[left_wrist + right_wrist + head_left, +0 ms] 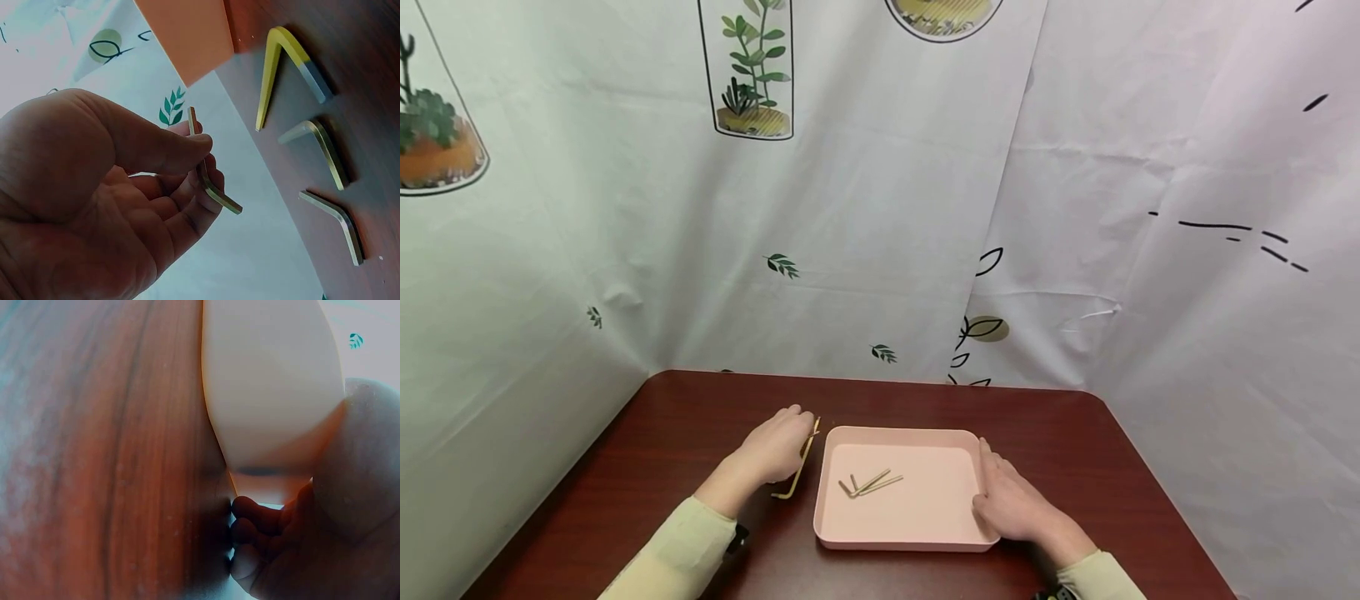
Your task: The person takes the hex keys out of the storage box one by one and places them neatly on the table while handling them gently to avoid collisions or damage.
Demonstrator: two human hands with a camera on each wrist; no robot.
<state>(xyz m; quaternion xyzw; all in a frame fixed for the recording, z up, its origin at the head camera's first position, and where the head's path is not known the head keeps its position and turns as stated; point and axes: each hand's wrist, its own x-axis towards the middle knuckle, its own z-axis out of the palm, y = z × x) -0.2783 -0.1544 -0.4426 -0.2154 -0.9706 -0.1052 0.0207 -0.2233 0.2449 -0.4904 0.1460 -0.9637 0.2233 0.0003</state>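
A small brass-coloured hex key (210, 187) is held above the table, pinched between the thumb and fingers of the left hand (778, 446), its short bent end sticking out past the fingertips. Near that hand, a larger yellow key (270, 75) with a dark tip and two smaller bent keys (328, 153) (344, 225) lie on the tabletop, apart from one another. Just to their right stands a shallow pink tray (917, 546) with rounded corners; two L-shaped keys (872, 482) lie crossed on its floor, towards the left side. The right hand (1011, 504) grips the tray's right wall, thumb inside the rim.

Both arms wear pale sleeves (673, 546), with something dark at each wrist. The table (1037, 450) is deep reddish brown, streaked with wood grain, faintly glossy at the near side and rounded at its far corners. Whitish cloth (865, 217) rises behind it and along both sides, creased and softly folded, with a straight seam right of centre. Its print shows plants in glass vessels (752, 75), small green sprigs (782, 266), outlined leaves and loose black dashes.
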